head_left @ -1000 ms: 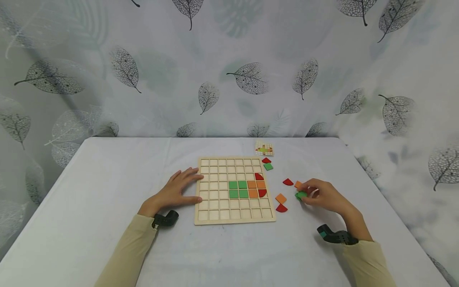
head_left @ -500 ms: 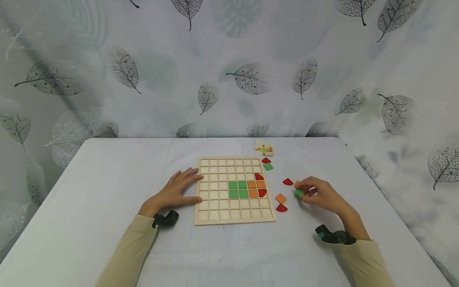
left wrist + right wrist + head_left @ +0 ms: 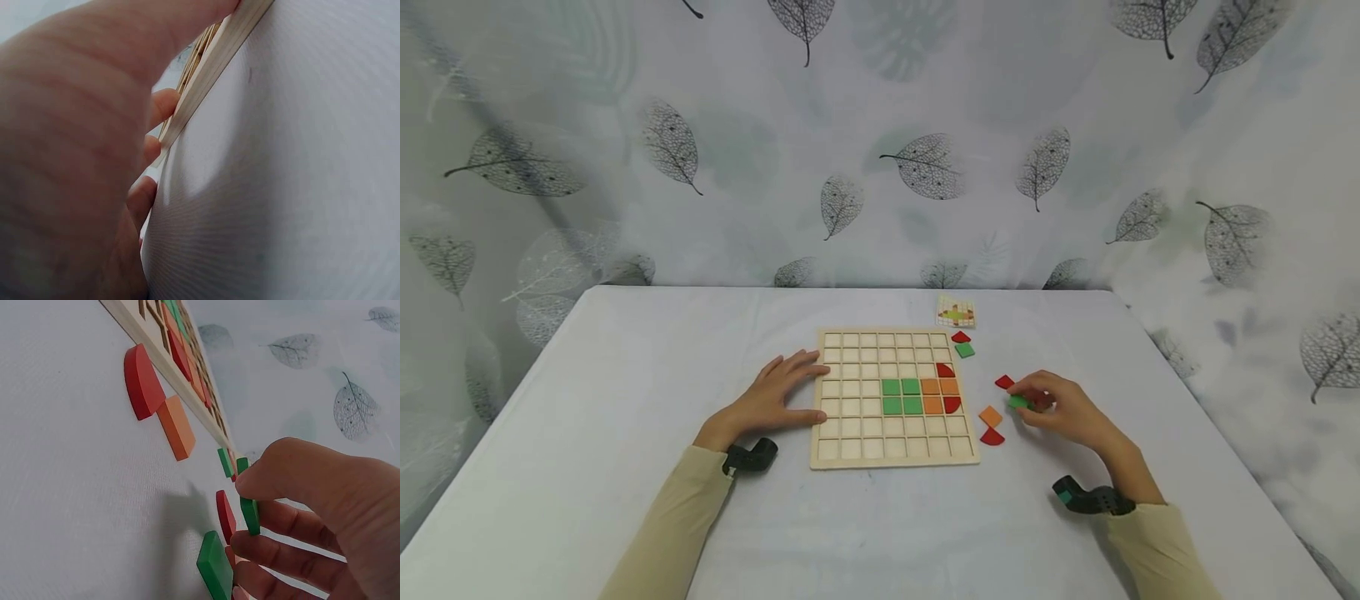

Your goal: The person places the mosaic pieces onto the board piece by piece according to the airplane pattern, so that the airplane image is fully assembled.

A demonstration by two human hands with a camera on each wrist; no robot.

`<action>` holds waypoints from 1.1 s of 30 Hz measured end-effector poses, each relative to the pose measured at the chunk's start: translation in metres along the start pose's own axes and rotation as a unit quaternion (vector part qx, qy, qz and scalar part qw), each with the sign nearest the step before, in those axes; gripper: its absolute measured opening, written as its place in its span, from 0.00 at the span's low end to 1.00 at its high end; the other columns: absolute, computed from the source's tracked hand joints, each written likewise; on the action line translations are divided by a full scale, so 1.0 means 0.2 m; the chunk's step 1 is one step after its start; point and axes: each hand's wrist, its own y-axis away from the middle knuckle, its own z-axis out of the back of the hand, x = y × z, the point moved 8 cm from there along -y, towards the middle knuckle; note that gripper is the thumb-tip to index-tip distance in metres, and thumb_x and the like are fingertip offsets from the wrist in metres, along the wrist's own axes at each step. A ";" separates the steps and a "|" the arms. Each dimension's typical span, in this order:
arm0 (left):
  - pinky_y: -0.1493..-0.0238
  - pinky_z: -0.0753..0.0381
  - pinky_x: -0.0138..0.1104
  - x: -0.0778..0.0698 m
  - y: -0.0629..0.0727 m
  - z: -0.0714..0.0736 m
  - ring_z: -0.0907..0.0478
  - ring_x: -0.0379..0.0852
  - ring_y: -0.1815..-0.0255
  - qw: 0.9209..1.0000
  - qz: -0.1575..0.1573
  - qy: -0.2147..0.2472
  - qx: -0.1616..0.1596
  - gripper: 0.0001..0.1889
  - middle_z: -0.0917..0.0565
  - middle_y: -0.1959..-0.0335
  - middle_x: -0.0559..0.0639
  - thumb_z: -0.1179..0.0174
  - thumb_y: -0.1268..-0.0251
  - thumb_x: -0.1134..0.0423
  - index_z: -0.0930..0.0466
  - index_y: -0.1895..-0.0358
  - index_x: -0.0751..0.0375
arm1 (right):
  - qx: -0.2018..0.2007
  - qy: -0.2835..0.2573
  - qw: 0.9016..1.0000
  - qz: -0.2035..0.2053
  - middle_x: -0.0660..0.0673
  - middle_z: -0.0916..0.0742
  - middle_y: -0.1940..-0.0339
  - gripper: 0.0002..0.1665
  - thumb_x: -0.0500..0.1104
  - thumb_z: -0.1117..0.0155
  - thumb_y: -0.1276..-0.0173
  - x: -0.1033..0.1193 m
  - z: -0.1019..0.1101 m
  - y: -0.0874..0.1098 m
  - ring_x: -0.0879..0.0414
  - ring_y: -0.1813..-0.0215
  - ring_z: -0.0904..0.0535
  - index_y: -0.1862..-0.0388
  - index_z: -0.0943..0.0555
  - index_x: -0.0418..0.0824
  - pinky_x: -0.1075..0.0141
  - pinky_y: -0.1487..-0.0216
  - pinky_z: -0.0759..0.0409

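Green tile [image 3: 250, 515] is pinched between the thumb and fingers of the right hand [image 3: 1066, 407], off the right edge of the wooden board [image 3: 850, 464]. The grip takes only the fingertips, which leaves much of the piece uncovered. A second green piece [image 3: 214, 565] shows by the lower fingers; whether it touches them or lies on the tabletop [image 3: 880, 533] is hard to tell from that low angle.

The left hand [image 3: 767, 398], its fingers spread and wrapped round nothing, rests against the board's left edge, probably to keep it from sliding.

On the board, four green squares [image 3: 892, 406] form a block, with three orange squares [image 3: 933, 405] to its right and two red quarter-rounds [image 3: 945, 370] in the rightmost column. Each sits in its own cell, whose ridges should stop it shifting.

Beyond the right edge lie an orange square [image 3: 990, 417] and red wedges [image 3: 992, 436], well placed for the right hand. Another loose green square [image 3: 965, 350] lies by the far right corner. A patterned card [image 3: 956, 312] lies face up near the tabletop's far edge, within sight.
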 end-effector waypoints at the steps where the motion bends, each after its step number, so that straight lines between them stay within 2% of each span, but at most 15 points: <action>1: 0.23 0.63 0.51 0.00 0.00 0.00 0.53 0.56 0.21 1.000 0.000 -0.001 0.000 0.38 0.43 0.23 0.54 0.33 0.43 0.43 0.32 0.30 0.51 | -0.001 0.001 1.000 0.001 0.45 0.17 0.62 0.17 0.26 0.29 0.46 0.00 0.00 0.00 0.53 0.65 0.25 0.57 0.17 0.33 0.68 0.66 0.19; 13: 0.23 0.63 0.50 0.00 0.00 0.00 0.53 0.56 0.21 1.000 0.003 -0.003 -0.002 0.38 0.43 0.23 0.54 0.33 0.43 0.43 0.32 0.30 0.51 | 0.008 -0.020 1.000 0.006 0.43 0.16 0.58 0.16 0.28 0.31 0.42 0.04 -0.05 -0.11 0.52 0.60 0.20 0.54 0.18 0.33 0.64 0.61 0.16; 19: 0.23 0.63 0.51 0.01 0.00 0.00 0.53 0.56 0.21 1.000 0.000 0.003 -0.002 0.38 0.43 0.23 0.54 0.32 0.43 0.42 0.32 0.30 0.51 | 0.022 -0.026 0.999 -0.006 0.43 0.16 0.57 0.15 0.30 0.32 0.40 0.06 -0.08 -0.15 0.51 0.59 0.22 0.52 0.18 0.34 0.61 0.57 0.15; 27: 0.23 0.63 0.50 0.01 -0.01 0.00 0.53 0.56 0.21 1.000 -0.001 0.005 0.000 0.38 0.43 0.23 0.54 0.31 0.44 0.44 0.32 0.31 0.52 | 0.056 -0.046 0.997 -0.015 0.43 0.16 0.56 0.16 0.31 0.32 0.40 0.07 -0.17 -0.20 0.53 0.58 0.22 0.51 0.17 0.34 0.65 0.58 0.17; 33: 0.23 0.63 0.50 0.01 -0.01 0.00 0.53 0.55 0.21 1.000 0.000 0.003 -0.001 0.38 0.43 0.23 0.54 0.32 0.44 0.44 0.32 0.31 0.51 | 0.052 -0.051 0.997 0.016 0.43 0.17 0.55 0.16 0.30 0.32 0.40 0.14 -0.20 -0.23 0.52 0.57 0.22 0.52 0.17 0.33 0.62 0.57 0.16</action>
